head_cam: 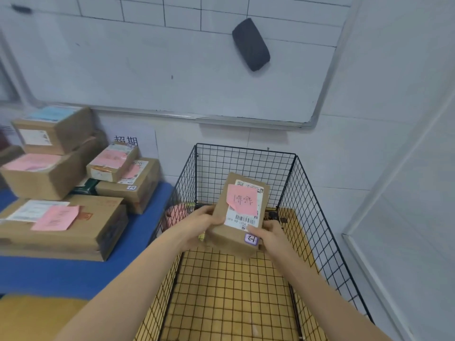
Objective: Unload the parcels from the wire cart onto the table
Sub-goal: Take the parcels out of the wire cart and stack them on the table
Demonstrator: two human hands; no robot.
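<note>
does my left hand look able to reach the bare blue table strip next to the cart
Probably yes: the left hand, gripping the parcel with the right hand, is above the open wire cart, and the bare table strip lies just past its left wall.

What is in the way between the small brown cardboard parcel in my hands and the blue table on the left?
The black wire cart's left side wall stands between the small brown cardboard parcel and the blue table. Stacked brown cardboard boxes fill much of the tabletop.
</note>
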